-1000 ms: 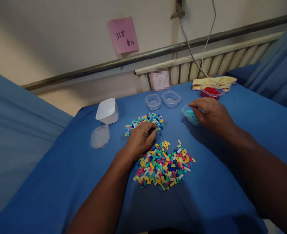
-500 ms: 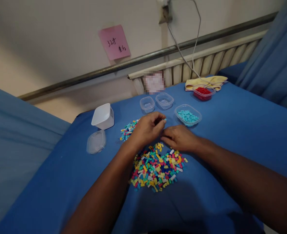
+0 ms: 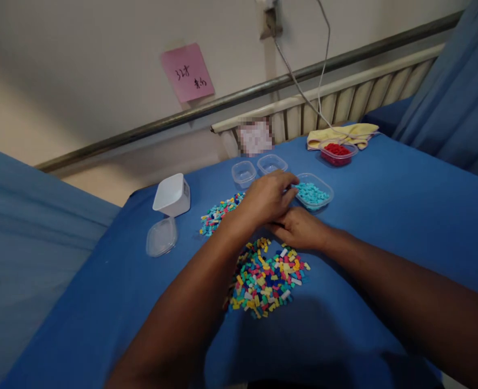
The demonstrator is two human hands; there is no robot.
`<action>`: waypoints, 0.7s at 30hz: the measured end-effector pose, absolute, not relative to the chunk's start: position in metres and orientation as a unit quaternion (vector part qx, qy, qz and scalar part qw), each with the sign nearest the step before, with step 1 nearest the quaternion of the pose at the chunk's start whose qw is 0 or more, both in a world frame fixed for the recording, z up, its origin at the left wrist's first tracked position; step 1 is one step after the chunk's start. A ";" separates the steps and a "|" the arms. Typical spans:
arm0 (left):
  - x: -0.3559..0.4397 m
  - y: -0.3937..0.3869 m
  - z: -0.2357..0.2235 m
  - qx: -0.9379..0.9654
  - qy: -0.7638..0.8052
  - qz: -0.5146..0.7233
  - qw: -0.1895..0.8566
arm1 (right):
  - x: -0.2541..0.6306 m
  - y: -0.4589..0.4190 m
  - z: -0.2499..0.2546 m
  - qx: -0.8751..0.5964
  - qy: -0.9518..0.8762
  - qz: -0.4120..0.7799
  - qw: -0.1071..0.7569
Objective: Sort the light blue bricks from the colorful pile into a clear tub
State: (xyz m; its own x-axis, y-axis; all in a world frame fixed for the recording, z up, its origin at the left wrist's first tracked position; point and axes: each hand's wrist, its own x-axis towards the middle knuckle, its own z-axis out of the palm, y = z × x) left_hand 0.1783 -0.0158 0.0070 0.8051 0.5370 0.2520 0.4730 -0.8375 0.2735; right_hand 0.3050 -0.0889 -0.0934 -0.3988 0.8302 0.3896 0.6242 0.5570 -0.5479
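Observation:
My left hand (image 3: 269, 197) reaches over the near left rim of a clear plastic tub (image 3: 331, 195) of light blue toy bricks (image 3: 312, 193). Its thumb and forefinger are apart, and no brick shows between them. Below it, my right hand (image 3: 301, 228) rests low over the cloth with its fingers drawn together; the fingertips are partly hidden and what they hold cannot be made out. A mixed heap of small coloured bricks (image 3: 267, 281) lies just in front of my hands. Another pile, mostly light blue bricks (image 3: 218, 213), is partly covered by my left forearm.
Two clear tubs (image 3: 244, 174) stand at the back. A tub of red bricks (image 3: 337, 153) sits beside a yellow cloth (image 3: 360, 134). On the left are a white box (image 3: 172, 195) and a clear lid (image 3: 161, 236). A cable (image 3: 298, 86) hangs down the wall.
My left hand has moved right to the tub of light blue bricks. The small light blue brick in its fingertips no longer shows. My right hand has barely moved.

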 end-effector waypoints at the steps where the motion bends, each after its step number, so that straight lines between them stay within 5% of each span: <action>1: 0.161 -0.016 0.010 0.939 0.279 0.169 0.112 | 0.304 -0.089 -0.093 -0.444 -0.817 0.166 0.328; 10: 0.017 -0.045 -0.009 0.868 0.446 0.150 0.155 | 0.306 -0.094 -0.085 -0.429 -0.796 0.235 0.357; 15: 0.024 -0.071 -0.030 0.900 0.416 0.066 0.115 | 0.324 -0.113 -0.057 -0.358 -0.827 0.352 0.252; 21: 0.031 -0.074 -0.032 0.905 0.416 0.024 0.083 | 0.325 -0.123 -0.043 -0.312 -0.876 0.321 0.178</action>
State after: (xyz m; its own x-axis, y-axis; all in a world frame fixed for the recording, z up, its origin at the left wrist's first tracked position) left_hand 0.0308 -0.0741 -0.0321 0.6534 0.7566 -0.0256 0.7486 -0.6408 0.1702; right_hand 0.3252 -0.1227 -0.0429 -0.7418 0.6614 0.1107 0.4329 0.5983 -0.6742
